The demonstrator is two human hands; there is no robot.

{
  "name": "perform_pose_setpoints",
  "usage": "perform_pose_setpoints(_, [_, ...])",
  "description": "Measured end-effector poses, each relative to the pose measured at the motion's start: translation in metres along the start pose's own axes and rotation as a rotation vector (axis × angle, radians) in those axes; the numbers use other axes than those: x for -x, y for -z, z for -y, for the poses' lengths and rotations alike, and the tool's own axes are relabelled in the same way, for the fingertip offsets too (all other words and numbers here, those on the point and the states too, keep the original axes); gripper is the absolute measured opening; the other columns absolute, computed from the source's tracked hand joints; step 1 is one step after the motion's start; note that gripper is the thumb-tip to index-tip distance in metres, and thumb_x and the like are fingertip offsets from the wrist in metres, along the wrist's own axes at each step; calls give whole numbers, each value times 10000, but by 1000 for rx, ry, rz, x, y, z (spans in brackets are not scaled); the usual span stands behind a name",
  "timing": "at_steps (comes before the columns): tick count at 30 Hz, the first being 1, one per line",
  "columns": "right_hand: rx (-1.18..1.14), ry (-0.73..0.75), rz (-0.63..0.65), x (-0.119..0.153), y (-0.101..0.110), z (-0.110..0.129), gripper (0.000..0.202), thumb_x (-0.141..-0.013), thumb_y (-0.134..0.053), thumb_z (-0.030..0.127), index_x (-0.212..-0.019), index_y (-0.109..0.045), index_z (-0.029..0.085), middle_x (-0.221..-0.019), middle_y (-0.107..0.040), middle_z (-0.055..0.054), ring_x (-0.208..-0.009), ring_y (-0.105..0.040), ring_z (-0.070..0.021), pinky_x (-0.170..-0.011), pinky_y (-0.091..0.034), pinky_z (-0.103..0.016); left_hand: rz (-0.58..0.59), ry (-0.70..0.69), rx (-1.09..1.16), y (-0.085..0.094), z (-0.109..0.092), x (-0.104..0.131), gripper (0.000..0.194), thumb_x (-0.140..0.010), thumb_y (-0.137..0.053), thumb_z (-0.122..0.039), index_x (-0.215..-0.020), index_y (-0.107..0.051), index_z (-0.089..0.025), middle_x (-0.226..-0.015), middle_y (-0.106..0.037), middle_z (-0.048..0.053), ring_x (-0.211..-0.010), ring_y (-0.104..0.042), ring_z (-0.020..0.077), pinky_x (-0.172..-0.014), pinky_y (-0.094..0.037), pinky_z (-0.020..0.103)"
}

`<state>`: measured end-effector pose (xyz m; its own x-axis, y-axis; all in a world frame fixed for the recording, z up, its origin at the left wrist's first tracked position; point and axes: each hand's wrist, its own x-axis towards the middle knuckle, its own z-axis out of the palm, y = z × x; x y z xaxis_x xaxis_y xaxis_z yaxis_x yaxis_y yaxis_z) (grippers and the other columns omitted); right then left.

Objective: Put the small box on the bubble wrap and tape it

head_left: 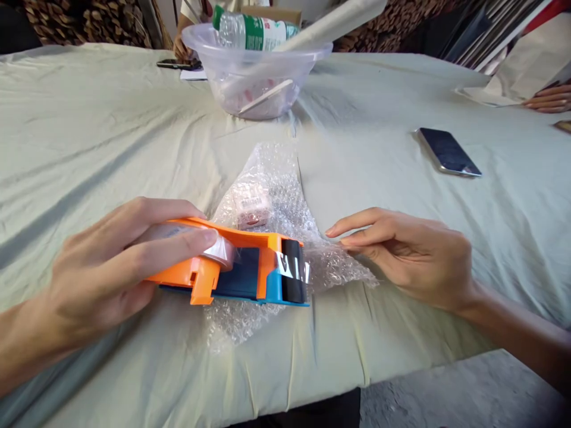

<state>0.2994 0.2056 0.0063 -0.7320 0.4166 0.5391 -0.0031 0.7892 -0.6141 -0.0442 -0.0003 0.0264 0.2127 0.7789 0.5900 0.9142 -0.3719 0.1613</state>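
Observation:
My left hand [120,255] is wrapped round an orange and blue tape dispenser [267,267] with a roll of clear tape in it. The dispenser lies sideways over a sheet of bubble wrap [289,196], its black roller end pointing right. Just beyond it a small pinkish box [252,205] with a barcode label rests on or within the wrap. My right hand [401,252] pinches the right corner of the bubble wrap between thumb and fingers.
A clear plastic basin [263,65] holding a green-labelled bottle [259,32] and a long white roll [334,24] stands at the back. A phone [448,151] lies at right. Other people's hands show at the back left and far right edge.

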Motion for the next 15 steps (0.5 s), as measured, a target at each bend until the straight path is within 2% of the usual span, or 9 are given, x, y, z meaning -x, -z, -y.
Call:
perform_pose_setpoints(2, [-54,-39,4,-3,1,2,228,-1061,-727,118,-945,-815,294,-1071,-881,-15,-799,-852,-159,-694,-765,-279,-16,-55,-17,-2,-4,-3,915,-932,-567,-125,-1642,-482,-696,-1328,-834,-79,-869,-848,248,-604,-693,393])
perform_pose_setpoints(5, [-175,-103,48,-10,1,5,174,-1040,-785,174,-900,-820,270,-988,-874,-13,-804,-851,-150,-707,-758,-241,-93,-149,-57,-6,-4,-3,885,-939,-495,-125,-1661,-507,-637,-1270,-850,-72,-801,-817,233,-499,-607,370])
perform_pose_setpoints(9, [-290,-210,74,-22,9,-1,176,-1005,-871,270,-843,-819,226,-918,-859,-27,-783,-853,-162,-716,-762,-250,-112,-114,-166,-10,-2,5,791,-1003,-511,-200,-1630,-511,-682,-1266,-851,-89,-797,-803,242,-486,-554,377])
perform_pose_setpoints(11, [-315,-234,4,-25,24,-12,194,-1006,-881,304,-847,-814,215,-936,-852,-24,-758,-857,-163,-718,-765,-257,-104,-68,-201,-12,-2,10,792,-1000,-527,-217,-1602,-502,-732,-1225,-856,-107,-801,-808,247,-483,-549,374])
perform_pose_setpoints(14, [-336,-282,-264,-25,54,-28,156,-931,-953,236,-855,-819,215,-983,-855,-10,-749,-856,-138,-736,-742,-208,-111,-47,-221,-13,-1,13,880,-953,-578,-167,-1589,-478,-767,-1162,-862,-122,-775,-804,233,-466,-552,334])
perform_pose_setpoints(15, [-326,-317,-309,-23,60,-31,159,-929,-953,225,-854,-815,210,-989,-863,-22,-725,-848,-134,-726,-732,-207,-110,-52,-215,-12,0,13,912,-941,-591,-145,-1598,-464,-764,-1171,-863,-122,-786,-809,232,-476,-565,326])
